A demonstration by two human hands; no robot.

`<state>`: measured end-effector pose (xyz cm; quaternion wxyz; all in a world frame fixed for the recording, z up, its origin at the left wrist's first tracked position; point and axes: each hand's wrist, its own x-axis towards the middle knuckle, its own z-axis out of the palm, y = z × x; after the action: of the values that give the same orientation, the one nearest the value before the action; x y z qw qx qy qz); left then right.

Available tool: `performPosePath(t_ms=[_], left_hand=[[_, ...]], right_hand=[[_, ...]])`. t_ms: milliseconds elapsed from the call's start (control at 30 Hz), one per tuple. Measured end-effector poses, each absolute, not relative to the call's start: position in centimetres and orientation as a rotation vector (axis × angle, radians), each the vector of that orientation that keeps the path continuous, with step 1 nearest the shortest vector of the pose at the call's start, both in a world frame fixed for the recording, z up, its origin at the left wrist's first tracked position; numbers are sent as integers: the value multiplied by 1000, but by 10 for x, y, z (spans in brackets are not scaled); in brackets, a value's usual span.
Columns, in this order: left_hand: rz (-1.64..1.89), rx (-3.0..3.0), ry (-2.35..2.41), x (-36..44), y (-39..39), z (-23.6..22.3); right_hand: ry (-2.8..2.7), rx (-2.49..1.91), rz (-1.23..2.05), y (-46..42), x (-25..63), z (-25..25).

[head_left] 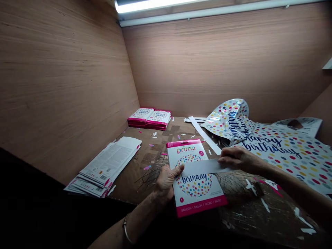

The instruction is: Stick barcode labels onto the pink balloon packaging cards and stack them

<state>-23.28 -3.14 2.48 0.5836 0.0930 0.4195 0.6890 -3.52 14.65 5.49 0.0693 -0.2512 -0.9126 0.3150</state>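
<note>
A pink and white "prima" balloon package (195, 193) with a dotted birthday print lies flat on the brown worktop in front of me. Across its middle runs a white paper strip (201, 167). My left hand (166, 181) grips the package's left edge, thumb pressed on the strip's left end. My right hand (238, 158) pinches the strip's right end, fingers closed on it.
Dotted "happy birthday" foil balloons (282, 148) are heaped at the right. Two stacks of pink packages (150, 118) sit at the back, by the wall. White printed cards (106, 166) are piled at the left. Another long white strip (203, 135) and paper scraps litter the worktop (145, 162).
</note>
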Motion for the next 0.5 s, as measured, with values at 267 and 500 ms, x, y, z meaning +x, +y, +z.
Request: performPosePath(t_ms=[267, 500], left_hand=[[1591, 223, 1010, -236, -37, 27], [1626, 158, 914, -244, -56, 38]], right_hand=[[-2783, -745, 812, 145, -40, 58], [-2470, -785, 764, 140, -50, 47]])
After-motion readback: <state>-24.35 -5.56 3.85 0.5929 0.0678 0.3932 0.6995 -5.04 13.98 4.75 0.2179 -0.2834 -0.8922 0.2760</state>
